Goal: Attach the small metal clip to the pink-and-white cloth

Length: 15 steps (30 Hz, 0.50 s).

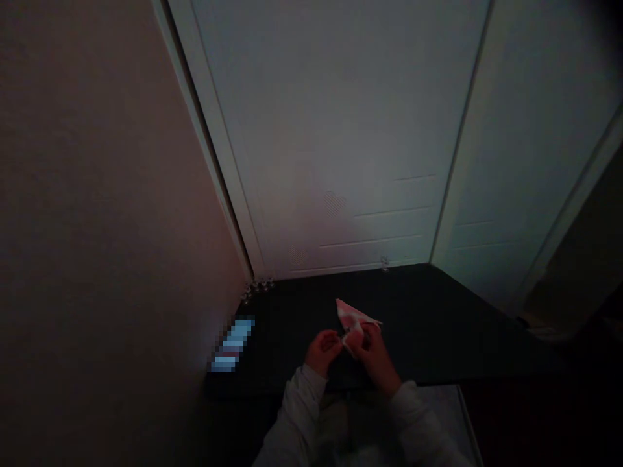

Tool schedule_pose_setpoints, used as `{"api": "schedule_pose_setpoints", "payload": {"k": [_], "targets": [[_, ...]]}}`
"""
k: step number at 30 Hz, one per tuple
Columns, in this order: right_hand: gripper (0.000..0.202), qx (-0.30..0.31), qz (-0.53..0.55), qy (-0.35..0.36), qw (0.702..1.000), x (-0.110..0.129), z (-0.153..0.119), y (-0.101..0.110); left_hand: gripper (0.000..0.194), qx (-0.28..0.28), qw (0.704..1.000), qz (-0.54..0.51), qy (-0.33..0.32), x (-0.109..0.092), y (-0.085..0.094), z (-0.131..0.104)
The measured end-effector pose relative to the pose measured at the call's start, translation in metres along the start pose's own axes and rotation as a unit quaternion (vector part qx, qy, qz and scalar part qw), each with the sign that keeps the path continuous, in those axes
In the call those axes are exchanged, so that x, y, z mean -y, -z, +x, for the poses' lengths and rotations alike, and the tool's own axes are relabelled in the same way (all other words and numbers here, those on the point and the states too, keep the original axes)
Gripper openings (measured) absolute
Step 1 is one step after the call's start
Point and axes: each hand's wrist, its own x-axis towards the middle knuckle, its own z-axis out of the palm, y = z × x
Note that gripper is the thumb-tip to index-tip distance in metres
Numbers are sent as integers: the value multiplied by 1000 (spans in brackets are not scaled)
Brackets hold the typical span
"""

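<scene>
One pink-and-white folded sheet (348,316), being shaped, we judge;
our right hand (374,355) pinches it; whether our left hand (321,353) grips, we cannot tell; next calls for steady support.

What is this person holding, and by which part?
A folded pink-and-white piece, perhaps cloth. The right hand grips its lower right part; the left hand's fingertips are at its lower left edge, though whether they grip is too dim to tell.

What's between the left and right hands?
Part of a pink-and-white piece of cloth or paper shows between the left hand and right hand, in the head view.
</scene>
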Motion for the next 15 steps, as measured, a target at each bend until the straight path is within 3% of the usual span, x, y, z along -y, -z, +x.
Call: {"api": "schedule_pose_setpoints", "payload": {"k": [4, 15], "targets": [[27, 69, -13, -35, 997, 3, -2, 1, 44, -3, 1000, -12, 12, 0, 2, -1], [25, 83, 10, -38, 996, 15, -4, 4, 43, -2, 999, -42, 23, 0, 1, -2]]}}
